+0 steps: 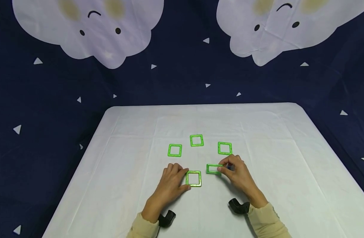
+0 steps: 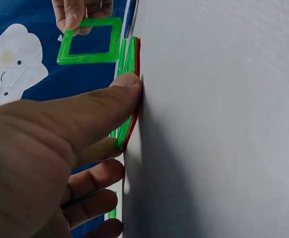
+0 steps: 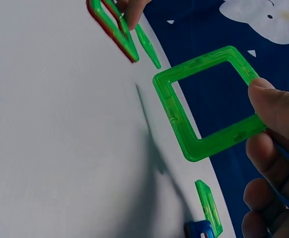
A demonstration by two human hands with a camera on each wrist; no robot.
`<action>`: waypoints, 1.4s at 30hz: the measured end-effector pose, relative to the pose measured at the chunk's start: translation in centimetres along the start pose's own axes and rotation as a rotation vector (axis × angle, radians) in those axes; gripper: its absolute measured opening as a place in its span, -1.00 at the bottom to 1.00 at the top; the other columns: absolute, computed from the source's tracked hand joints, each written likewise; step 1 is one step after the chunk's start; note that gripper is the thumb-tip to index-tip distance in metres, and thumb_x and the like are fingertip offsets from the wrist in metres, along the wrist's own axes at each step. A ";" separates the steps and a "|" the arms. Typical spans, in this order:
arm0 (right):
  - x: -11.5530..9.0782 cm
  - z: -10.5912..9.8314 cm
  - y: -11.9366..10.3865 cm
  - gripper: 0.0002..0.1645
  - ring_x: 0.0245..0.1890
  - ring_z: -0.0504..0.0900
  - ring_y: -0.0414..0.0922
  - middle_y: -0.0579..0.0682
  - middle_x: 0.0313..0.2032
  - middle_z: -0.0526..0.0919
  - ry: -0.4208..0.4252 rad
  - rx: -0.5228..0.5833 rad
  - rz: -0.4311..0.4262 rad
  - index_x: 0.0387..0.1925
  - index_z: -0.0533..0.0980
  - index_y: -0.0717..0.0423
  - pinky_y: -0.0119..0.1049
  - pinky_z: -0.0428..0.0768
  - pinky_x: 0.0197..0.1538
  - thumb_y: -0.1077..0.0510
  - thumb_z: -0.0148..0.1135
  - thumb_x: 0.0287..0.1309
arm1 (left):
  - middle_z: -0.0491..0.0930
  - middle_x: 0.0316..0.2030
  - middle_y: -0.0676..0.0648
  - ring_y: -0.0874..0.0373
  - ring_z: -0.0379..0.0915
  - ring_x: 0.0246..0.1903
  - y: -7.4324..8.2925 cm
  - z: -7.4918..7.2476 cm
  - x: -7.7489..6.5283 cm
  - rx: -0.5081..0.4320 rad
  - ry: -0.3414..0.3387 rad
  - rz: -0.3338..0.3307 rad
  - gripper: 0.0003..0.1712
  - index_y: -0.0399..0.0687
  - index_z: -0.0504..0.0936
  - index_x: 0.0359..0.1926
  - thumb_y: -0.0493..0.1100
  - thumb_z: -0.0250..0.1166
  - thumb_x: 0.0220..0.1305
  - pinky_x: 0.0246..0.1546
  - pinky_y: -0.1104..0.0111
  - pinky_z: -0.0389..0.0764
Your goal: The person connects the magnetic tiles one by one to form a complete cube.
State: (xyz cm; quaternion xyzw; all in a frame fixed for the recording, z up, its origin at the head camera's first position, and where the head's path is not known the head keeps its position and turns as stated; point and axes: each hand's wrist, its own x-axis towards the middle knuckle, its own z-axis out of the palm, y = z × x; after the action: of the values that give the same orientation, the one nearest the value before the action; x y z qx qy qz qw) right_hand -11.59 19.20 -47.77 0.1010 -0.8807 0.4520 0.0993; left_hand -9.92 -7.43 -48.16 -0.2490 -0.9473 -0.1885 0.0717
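The left hand (image 1: 169, 185) has its thumb and forefinger clamped on the left side of a green square (image 1: 200, 178) at the white table (image 1: 134, 148), red showing along its underside. Just beside it, the right hand (image 1: 237, 173) pinches another green square (image 3: 229, 140), raised off the tabletop, while three more green squares (image 1: 197, 145) lie beyond, apart from one another.
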 end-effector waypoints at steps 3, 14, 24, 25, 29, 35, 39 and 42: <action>0.1 0.1 -0.1 -0.83 -0.39 0.32 -0.18 -0.20 -0.51 0.52 -0.004 0.019 0.008 -0.42 0.59 -0.12 -0.34 0.29 -0.29 0.16 0.44 -0.08 | 0.44 -0.21 0.01 0.16 0.21 -0.20 0.2 0.1 0.1 -0.017 -0.007 -0.007 -0.33 -0.10 0.59 0.05 0.12 0.46 -0.09 -0.17 0.30 0.24; 0.6 0.8 -0.9 -0.85 -0.39 0.32 -0.07 -0.04 -0.48 0.48 -0.016 0.068 0.055 -0.36 0.60 0.09 -0.34 0.31 -0.31 0.29 0.39 -0.04 | 0.45 -0.21 0.01 0.16 0.20 -0.21 1.0 0.6 0.4 -0.053 0.012 -0.014 -0.35 -0.09 0.60 0.05 0.09 0.47 -0.08 -0.16 0.29 0.23; 0.8 1.9 -1.2 -0.83 -0.36 0.36 -0.22 -0.16 -0.48 0.51 0.000 0.125 -0.013 -0.39 0.60 -0.06 -0.37 0.35 -0.25 0.22 0.42 -0.05 | 0.44 -0.20 0.02 0.16 0.21 -0.19 1.4 0.8 0.5 -0.061 0.005 -0.016 -0.35 -0.07 0.60 0.06 0.10 0.46 -0.08 -0.16 0.31 0.22; 0.8 2.0 -1.3 -0.83 -0.36 0.36 -0.22 -0.17 -0.48 0.51 0.001 0.131 -0.019 -0.39 0.60 -0.05 -0.37 0.35 -0.24 0.23 0.42 -0.06 | 0.44 -0.21 0.02 0.16 0.21 -0.19 1.5 0.8 0.5 -0.059 0.006 -0.014 -0.35 -0.07 0.60 0.06 0.10 0.46 -0.08 -0.17 0.31 0.22; 0.9 2.5 -1.5 -0.82 -0.34 0.38 -0.21 -0.16 -0.47 0.51 -0.004 0.143 -0.040 -0.39 0.60 -0.04 -0.37 0.36 -0.22 0.25 0.41 -0.06 | 0.43 -0.22 0.02 0.17 0.21 -0.20 1.6 0.9 0.6 -0.049 0.024 0.003 -0.34 -0.07 0.60 0.05 0.09 0.47 -0.10 -0.18 0.32 0.20; 1.0 3.1 -1.7 -0.82 -0.35 0.40 -0.20 -0.16 -0.44 0.56 -0.013 0.145 -0.066 -0.39 0.60 -0.04 -0.35 0.37 -0.22 0.25 0.42 -0.06 | 0.43 -0.22 0.03 0.17 0.20 -0.21 1.7 0.8 0.6 -0.046 0.015 -0.005 -0.32 -0.08 0.58 0.07 0.09 0.48 -0.10 -0.18 0.32 0.21; 1.0 3.4 -1.6 -0.81 -0.37 0.41 -0.21 -0.17 -0.46 0.56 -0.007 0.148 -0.086 -0.40 0.59 -0.05 -0.35 0.35 -0.22 0.26 0.42 -0.07 | 0.44 -0.19 0.03 0.17 0.20 -0.19 1.7 0.6 0.5 -0.045 -0.018 -0.033 -0.30 -0.07 0.57 0.10 0.12 0.46 -0.08 -0.16 0.31 0.21; 1.0 3.7 -1.6 -0.80 -0.38 0.41 -0.19 -0.18 -0.48 0.55 -0.004 0.148 -0.097 -0.40 0.59 -0.05 -0.35 0.35 -0.22 0.27 0.42 -0.08 | 0.44 -0.18 0.03 0.17 0.20 -0.18 1.6 0.5 0.5 -0.046 -0.033 -0.050 -0.29 -0.05 0.56 0.11 0.13 0.45 -0.07 -0.14 0.31 0.22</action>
State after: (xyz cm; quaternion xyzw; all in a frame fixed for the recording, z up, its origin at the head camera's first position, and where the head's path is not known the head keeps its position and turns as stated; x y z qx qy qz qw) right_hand -12.46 15.23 -48.36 0.1513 -0.8390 0.5105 0.1116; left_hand -9.55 -5.70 -48.03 -0.2302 -0.9496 -0.2077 0.0455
